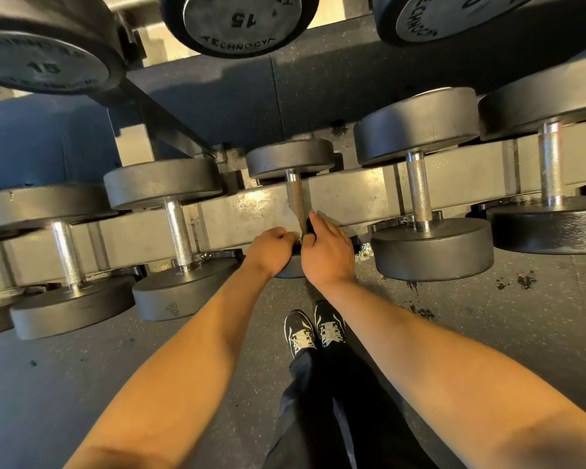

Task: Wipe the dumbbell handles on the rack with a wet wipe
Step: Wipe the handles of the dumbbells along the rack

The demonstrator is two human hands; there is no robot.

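Down on the lower shelf of the rack, both hands meet at the near end of the middle dumbbell, the smallest one in the row. The left hand is curled into a fist around a pale wet wipe, which reaches up along the left side of the handle and touches it. The right hand rests over the near weight of that same dumbbell, its fingers bent down around the dark end where the handle joins it. Larger dumbbells lie side by side on either hand, one just left and one just right, their ridged steel handles bare. Above, on the upper shelf, a round weight marked 15 faces the camera. Below the arms, two black shoes with white laces stand together on the speckled floor.
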